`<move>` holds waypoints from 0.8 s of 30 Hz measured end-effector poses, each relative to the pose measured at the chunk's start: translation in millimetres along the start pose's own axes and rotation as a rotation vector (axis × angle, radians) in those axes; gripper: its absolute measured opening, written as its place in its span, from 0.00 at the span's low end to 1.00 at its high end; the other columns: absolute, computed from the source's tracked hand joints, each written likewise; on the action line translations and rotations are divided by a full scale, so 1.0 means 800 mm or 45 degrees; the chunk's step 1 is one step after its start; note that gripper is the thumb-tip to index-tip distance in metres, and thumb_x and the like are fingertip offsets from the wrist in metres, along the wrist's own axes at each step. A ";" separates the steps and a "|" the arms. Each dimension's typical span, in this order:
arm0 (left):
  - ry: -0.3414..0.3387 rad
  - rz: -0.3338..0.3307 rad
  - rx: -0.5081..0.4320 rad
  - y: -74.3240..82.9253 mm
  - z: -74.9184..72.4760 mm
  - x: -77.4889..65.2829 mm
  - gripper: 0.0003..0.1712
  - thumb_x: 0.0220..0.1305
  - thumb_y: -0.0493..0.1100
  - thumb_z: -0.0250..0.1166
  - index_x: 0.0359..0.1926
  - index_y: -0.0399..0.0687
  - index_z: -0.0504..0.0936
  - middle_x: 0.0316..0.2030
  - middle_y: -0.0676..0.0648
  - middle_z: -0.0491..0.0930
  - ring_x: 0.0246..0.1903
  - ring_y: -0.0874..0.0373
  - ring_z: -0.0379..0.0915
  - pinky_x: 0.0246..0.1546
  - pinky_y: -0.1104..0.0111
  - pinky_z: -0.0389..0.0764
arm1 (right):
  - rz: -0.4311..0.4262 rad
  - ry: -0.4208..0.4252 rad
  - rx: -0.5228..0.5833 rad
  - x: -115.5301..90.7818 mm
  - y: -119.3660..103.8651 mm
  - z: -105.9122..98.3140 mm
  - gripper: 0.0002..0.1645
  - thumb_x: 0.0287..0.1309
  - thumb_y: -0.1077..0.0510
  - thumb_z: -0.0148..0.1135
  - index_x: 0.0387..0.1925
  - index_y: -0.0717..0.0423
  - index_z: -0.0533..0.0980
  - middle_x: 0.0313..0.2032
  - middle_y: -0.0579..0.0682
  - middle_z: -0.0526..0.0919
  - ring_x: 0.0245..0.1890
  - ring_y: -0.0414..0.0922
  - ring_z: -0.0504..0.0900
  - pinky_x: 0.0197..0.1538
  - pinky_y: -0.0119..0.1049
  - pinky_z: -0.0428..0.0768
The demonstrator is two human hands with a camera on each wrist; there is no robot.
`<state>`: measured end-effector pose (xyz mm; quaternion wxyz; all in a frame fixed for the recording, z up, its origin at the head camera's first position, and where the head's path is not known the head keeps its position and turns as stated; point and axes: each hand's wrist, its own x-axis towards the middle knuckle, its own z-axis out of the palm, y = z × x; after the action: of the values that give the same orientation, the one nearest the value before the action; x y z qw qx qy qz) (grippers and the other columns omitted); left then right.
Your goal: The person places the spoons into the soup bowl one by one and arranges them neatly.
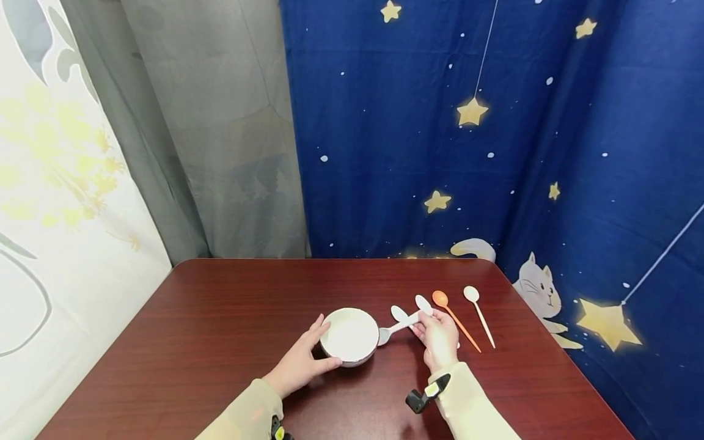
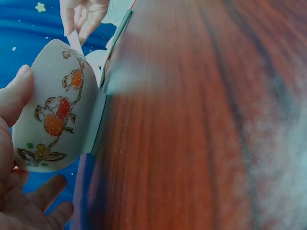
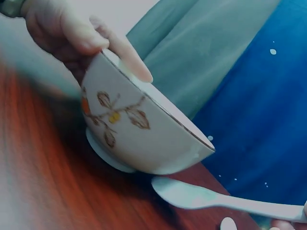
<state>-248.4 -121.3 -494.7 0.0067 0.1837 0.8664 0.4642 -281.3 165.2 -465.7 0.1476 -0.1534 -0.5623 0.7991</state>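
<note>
A white bowl (image 1: 349,336) with a painted branch of orange fruit and leaves on its outer wall (image 2: 57,110) stands upright on the table. My left hand (image 1: 301,360) holds it from the left, thumb at the near rim and fingers at the far side. A white spoon (image 3: 192,194) is pinched by its handle in my right hand (image 1: 440,339). Its head (image 1: 384,336) is low beside the bowl's right wall, outside it; whether they touch I cannot tell. Two more white spoons lie by my right hand, their heads (image 1: 399,313) showing and their handles partly hidden behind it.
To the right of my right hand lie an orange spoon (image 1: 455,319) and a cream spoon (image 1: 480,313), heads toward the far edge. The dark red wooden table (image 1: 231,305) has rounded far corners. Curtains (image 1: 385,153) hang right behind it.
</note>
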 end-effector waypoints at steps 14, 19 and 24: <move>-0.012 0.012 -0.012 -0.002 -0.002 0.002 0.54 0.51 0.63 0.72 0.72 0.45 0.60 0.74 0.42 0.46 0.72 0.44 0.43 0.66 0.45 0.53 | -0.080 0.030 -0.062 0.033 -0.043 0.007 0.22 0.59 0.71 0.57 0.55 0.68 0.66 0.30 0.48 0.78 0.27 0.43 0.83 0.31 0.37 0.83; -0.010 0.014 -0.001 -0.002 -0.003 0.002 0.54 0.51 0.63 0.72 0.72 0.43 0.60 0.74 0.42 0.47 0.72 0.44 0.43 0.66 0.45 0.53 | -0.116 0.022 -0.097 0.038 -0.062 0.012 0.22 0.58 0.70 0.57 0.55 0.69 0.68 0.28 0.49 0.77 0.25 0.41 0.82 0.34 0.41 0.84; -0.011 0.023 -0.013 -0.004 -0.003 0.002 0.53 0.51 0.62 0.72 0.72 0.44 0.60 0.74 0.42 0.46 0.72 0.44 0.42 0.66 0.45 0.53 | -0.140 -0.013 -0.091 0.040 -0.073 0.024 0.23 0.59 0.69 0.57 0.57 0.68 0.67 0.30 0.50 0.76 0.24 0.40 0.80 0.31 0.36 0.83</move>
<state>-251.6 -124.0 -495.9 0.0072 0.1933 0.8623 0.4681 -314.9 180.9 -406.8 0.1830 -0.1232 -0.5988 0.7699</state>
